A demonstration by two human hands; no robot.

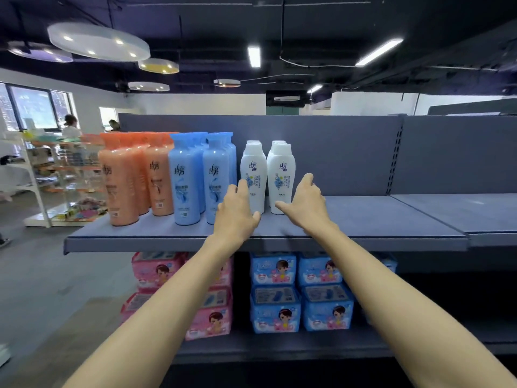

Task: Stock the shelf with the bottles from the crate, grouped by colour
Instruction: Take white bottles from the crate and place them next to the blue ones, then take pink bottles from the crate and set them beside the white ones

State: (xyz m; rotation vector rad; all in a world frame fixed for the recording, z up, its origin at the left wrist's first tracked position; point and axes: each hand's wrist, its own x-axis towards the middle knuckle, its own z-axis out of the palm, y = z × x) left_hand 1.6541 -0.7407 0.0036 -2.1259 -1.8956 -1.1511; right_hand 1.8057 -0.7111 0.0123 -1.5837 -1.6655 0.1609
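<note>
On the grey shelf (363, 217) stand rows of bottles grouped by colour: orange bottles (123, 177) at the left, blue bottles (186, 180) in the middle, white bottles (280, 177) to their right. My left hand (237, 211) reaches in front of the left white bottle (253, 175), fingers spread, beside its lower left side. My right hand (305, 203) is spread at the right white bottle's lower right side, the thumb near its base. Neither hand grips a bottle. The crate is out of view.
The shelf's right half (436, 208) is bare. On the lower shelf lie pink packs (207, 317) at the left and blue packs (302, 298) at the right. A white display rack (56, 189) and people stand at the far left.
</note>
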